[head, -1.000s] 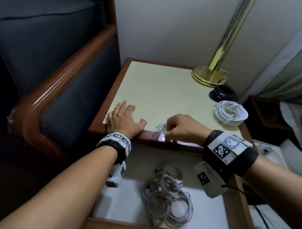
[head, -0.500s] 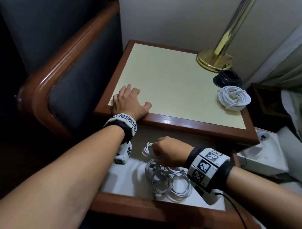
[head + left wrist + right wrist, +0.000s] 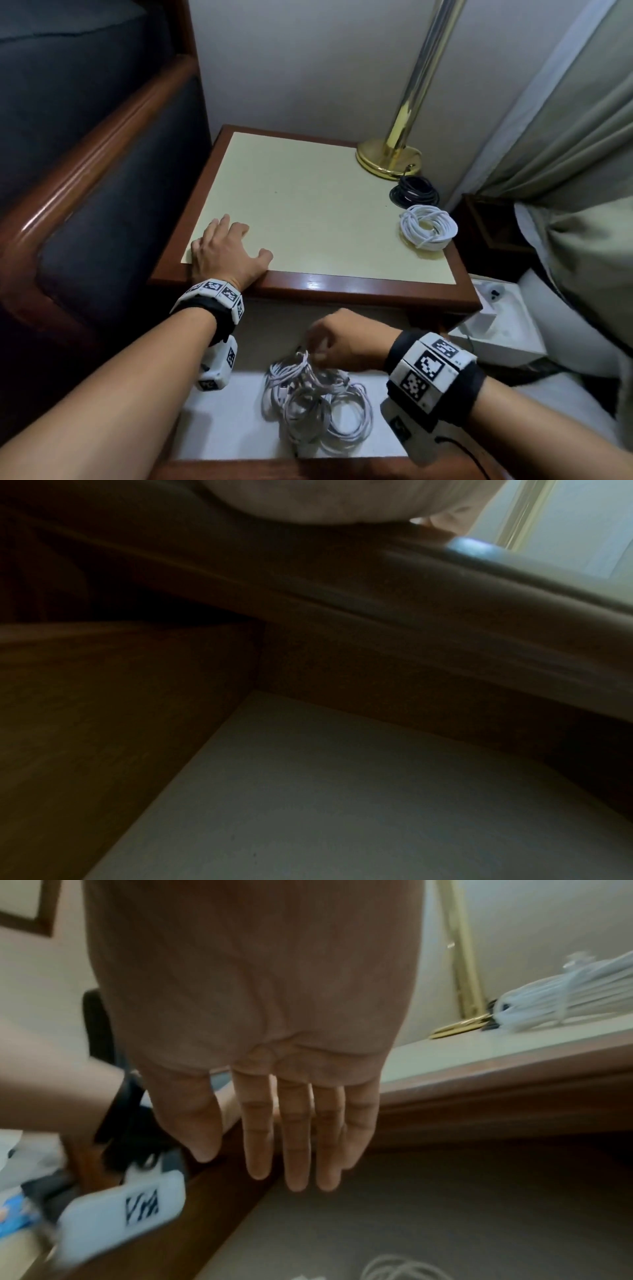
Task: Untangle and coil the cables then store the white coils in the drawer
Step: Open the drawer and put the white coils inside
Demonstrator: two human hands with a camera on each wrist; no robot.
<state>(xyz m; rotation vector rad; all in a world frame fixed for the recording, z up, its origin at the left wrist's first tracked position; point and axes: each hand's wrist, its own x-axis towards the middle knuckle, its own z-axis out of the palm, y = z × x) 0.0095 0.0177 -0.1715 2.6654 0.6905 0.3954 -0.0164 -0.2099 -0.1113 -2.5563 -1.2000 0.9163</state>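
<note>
Several thin white cable coils (image 3: 315,407) lie heaped in the open drawer (image 3: 222,428) below the tabletop. My right hand (image 3: 318,346) hovers just above the heap's far side. In the right wrist view its fingers (image 3: 294,1150) hang straight and empty, and one loop of the heap (image 3: 394,1267) shows beneath them. A thicker white coil (image 3: 428,226) lies at the right edge of the cream tabletop (image 3: 308,205), with a black coil (image 3: 414,192) behind it. My left hand (image 3: 226,253) lies flat on the table's near left corner.
A brass lamp base (image 3: 387,157) stands at the table's back right. A dark armchair (image 3: 102,171) flanks the left side. A white box (image 3: 496,329) and a curtain (image 3: 565,137) are at the right. The left wrist view is dark, showing the table's edge and the drawer floor (image 3: 342,804).
My right hand took a small white coil from the table's front edge down into the drawer and let it go on the heap. The left hand stayed put.
</note>
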